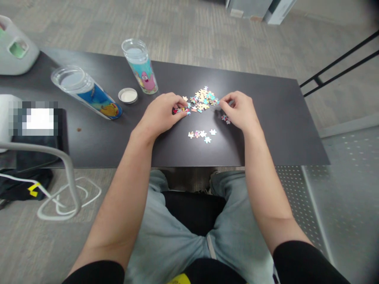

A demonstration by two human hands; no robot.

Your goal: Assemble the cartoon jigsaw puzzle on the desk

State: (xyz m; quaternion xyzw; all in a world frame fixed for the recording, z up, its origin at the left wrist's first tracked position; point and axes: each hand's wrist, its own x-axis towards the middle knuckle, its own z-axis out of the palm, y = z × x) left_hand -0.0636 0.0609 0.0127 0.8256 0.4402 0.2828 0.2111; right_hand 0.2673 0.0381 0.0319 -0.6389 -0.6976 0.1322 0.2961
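Observation:
A loose heap of small jigsaw puzzle pieces (204, 98) lies on the dark table, between my two hands. My left hand (161, 112) rests at the heap's left side with curled fingers, over a cluster of red and yellow puzzle pieces (181, 111); its fingertips partly hide what they touch. At the right edge of the heap, my right hand (240, 108) pinches a bluish puzzle piece (218, 101) between thumb and forefinger. Below that hand sits a small group of dark pink puzzle pieces (226, 119). Nearer to me, several separate pieces (203, 134) are spread in a loose row.
Two clear-topped cartoon-print canisters, one blue (99, 100) and one with a pink figure (145, 77), stand left of the heap. Between them lies a round lid (128, 95). A white container (16, 47) and a grey tube (69, 169) are farther left.

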